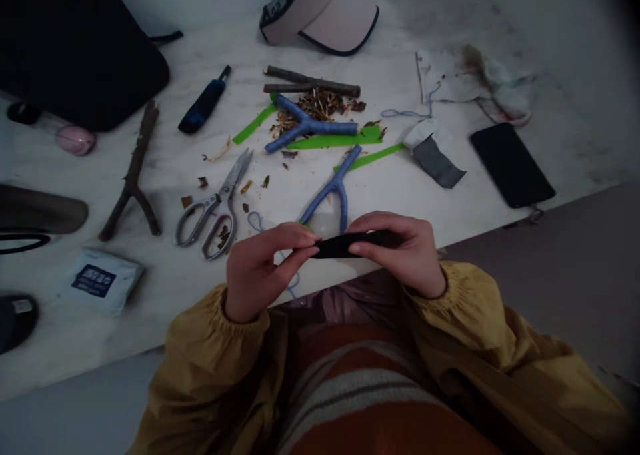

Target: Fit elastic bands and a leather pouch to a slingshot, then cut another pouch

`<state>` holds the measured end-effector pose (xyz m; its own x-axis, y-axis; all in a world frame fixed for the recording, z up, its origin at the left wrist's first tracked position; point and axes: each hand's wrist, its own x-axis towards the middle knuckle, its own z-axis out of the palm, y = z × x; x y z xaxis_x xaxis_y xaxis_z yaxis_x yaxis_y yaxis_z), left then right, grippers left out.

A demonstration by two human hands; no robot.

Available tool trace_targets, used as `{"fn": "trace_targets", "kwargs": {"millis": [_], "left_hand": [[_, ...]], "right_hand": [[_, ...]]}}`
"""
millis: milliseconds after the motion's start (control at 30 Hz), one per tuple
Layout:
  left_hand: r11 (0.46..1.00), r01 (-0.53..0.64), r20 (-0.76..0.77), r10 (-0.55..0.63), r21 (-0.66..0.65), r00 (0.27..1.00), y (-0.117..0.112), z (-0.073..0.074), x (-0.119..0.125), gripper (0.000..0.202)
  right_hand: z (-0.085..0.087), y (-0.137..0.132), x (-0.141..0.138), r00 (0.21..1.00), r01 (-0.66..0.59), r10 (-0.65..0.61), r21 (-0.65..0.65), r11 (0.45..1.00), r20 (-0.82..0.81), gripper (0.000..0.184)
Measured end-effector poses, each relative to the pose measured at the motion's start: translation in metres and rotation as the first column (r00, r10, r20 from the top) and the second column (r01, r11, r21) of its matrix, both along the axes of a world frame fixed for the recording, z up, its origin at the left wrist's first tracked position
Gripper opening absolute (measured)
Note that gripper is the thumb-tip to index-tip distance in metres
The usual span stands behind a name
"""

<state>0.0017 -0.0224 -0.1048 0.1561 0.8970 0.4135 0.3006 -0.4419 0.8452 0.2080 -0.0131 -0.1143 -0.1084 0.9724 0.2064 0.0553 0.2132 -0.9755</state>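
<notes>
Between my two hands, near the table's front edge, is a black strip (337,246), maybe cloth or leather. My left hand (267,261) pinches its left end between thumb and fingers. Toward the other end, my right hand (400,248) grips the strip with the thumb on the near side. Just beyond my hands lies a forked stick wrapped in blue (333,187), its lower tips close to my fingers. A second blue-wrapped forked stick (306,125) lies farther back on green strips (333,141). Thin blue cord (255,221) loops beside my left hand.
Scissors (220,205) and a bare forked stick (133,181) lie left, near a wipes packet (103,280) and a blue-handled tool (205,103). Bark scraps (323,105) and brown sticks (313,81) sit behind. A phone (513,165), grey piece (437,161) and stained cloth (470,81) are right; a visor (325,15) is at back.
</notes>
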Motion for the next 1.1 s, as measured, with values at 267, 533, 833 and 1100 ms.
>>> {"fn": "trace_targets", "kwargs": {"millis": [267,533,833,1100], "left_hand": [[0.92,0.069,0.135,-0.018,-0.385,0.991,0.009,0.004,0.0,0.012],[0.846,0.215,0.106,-0.187,-0.488,0.977,0.029,0.01,0.003,0.018],[0.604,0.269,0.12,-0.277,-0.75,0.953,0.05,0.009,0.01,0.019],[0.576,0.255,0.126,-0.254,-0.777,0.959,0.056,0.009,0.011,0.014]], "right_hand": [[-0.014,0.012,0.001,0.995,-0.005,-0.031,-0.359,0.933,-0.096,0.026],[-0.017,0.016,-0.003,0.97,-0.086,-0.039,-0.49,0.868,-0.239,0.028],[-0.015,0.027,-0.008,0.924,-0.215,-0.061,-0.645,0.733,-0.378,0.028],[-0.012,0.031,-0.005,0.914,-0.308,0.012,-0.675,0.67,-0.405,0.032]]}}
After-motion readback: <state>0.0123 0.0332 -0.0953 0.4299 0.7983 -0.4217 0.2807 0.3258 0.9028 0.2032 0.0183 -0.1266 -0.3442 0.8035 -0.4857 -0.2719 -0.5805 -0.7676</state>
